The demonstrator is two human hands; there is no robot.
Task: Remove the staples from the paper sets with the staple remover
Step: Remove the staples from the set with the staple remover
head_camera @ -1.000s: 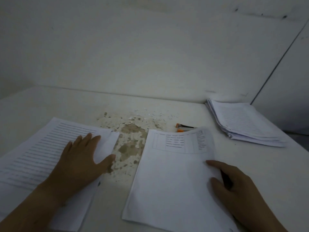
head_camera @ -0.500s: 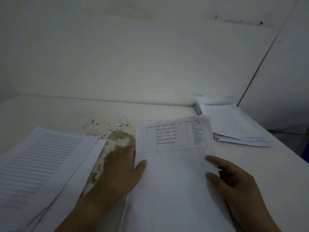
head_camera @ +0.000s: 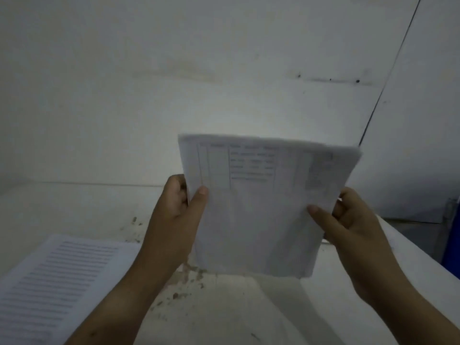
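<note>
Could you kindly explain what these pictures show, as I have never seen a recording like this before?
There is no machine here: a person works with bare hands, and a wide-angle camera on their head looks forward and down, so you see their own view. The left hand and the right hand each pinch a side edge of a paper set, held up off the white table, thumbs in front. Its top page shows a printed grid, too blurred to read. A stack of printed pages lies on the table at the left.
</note>
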